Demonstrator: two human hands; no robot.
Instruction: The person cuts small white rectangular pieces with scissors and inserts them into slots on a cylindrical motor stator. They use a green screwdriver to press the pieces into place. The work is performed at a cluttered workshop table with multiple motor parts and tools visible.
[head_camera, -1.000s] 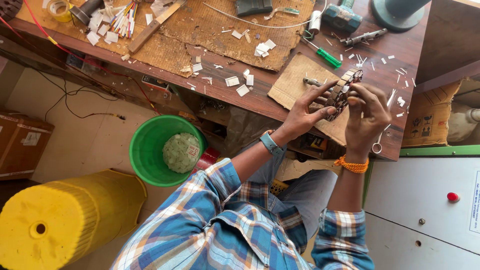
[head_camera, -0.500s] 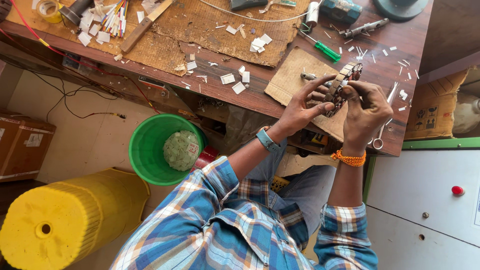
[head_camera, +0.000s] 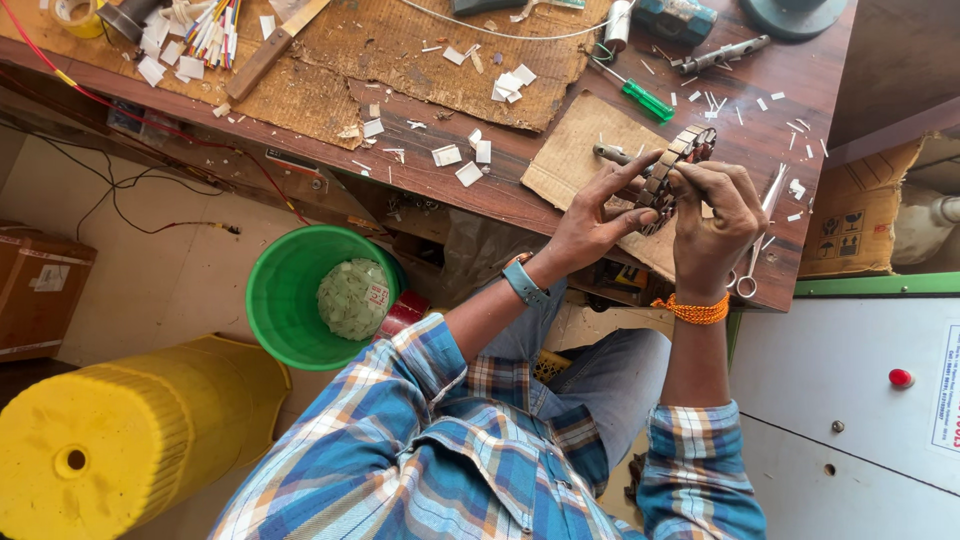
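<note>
A round slotted metal motor core (head_camera: 672, 165) stands on edge over a piece of cardboard (head_camera: 575, 155) on the wooden workbench (head_camera: 800, 110). My left hand (head_camera: 595, 215) grips its near left rim, fingers spread along the slots. My right hand (head_camera: 715, 215) holds its right side, fingertips pressed at the slots. A blue watch is on my left wrist and an orange thread band on my right wrist.
A green-handled screwdriver (head_camera: 640, 97), a metal tool (head_camera: 722, 55), scissors (head_camera: 757, 255) and scattered white paper slips (head_camera: 470, 160) lie on the bench. Below stand a green bucket (head_camera: 285, 300), a yellow drum (head_camera: 110, 440) and a cardboard box (head_camera: 40, 290). A white cabinet (head_camera: 860, 420) is at right.
Both hands stay on the core with slight finger shifts. The view has tilted a little, so the bench sits slightly higher in frame.
</note>
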